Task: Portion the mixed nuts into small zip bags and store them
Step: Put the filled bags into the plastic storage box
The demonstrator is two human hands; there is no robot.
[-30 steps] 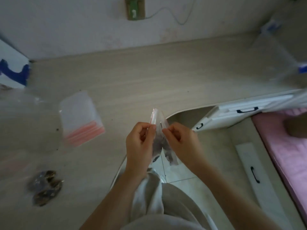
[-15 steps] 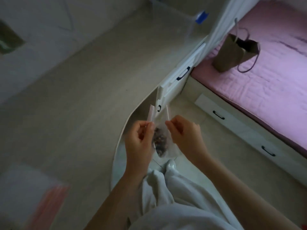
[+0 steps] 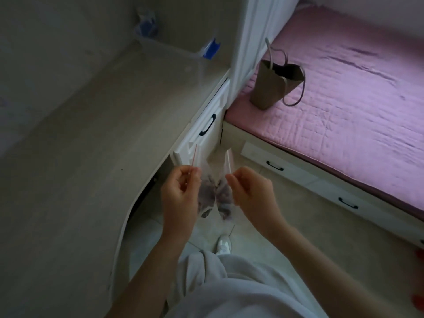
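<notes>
As the left hand (image 3: pixel 181 191) and right hand (image 3: pixel 250 191) are each pinching a zip-bag top edge (image 3: pixel 229 159), nuts (image 3: pixel 215 196) are hanging below both grips, probably so the weight stays off the seal.

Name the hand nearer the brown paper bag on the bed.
Right. The right hand, pinching a zip bag, is below the paper bag; the left hand is farther left.

the nuts (image 3: pixel 223 196) in the zip bag (image 3: pixel 214 171) are a dark smear, kinds past telling; one bag pulled open or two side by side, i cannot say. the left hand (image 3: pixel 180 193) covers its left side. in the clear box (image 3: pixel 174 53) at the desk's (image 3: pixel 91 145) far edge sits a blue blur. a red thing (image 3: pixel 419 255) is cut off at the right edge of view
</notes>
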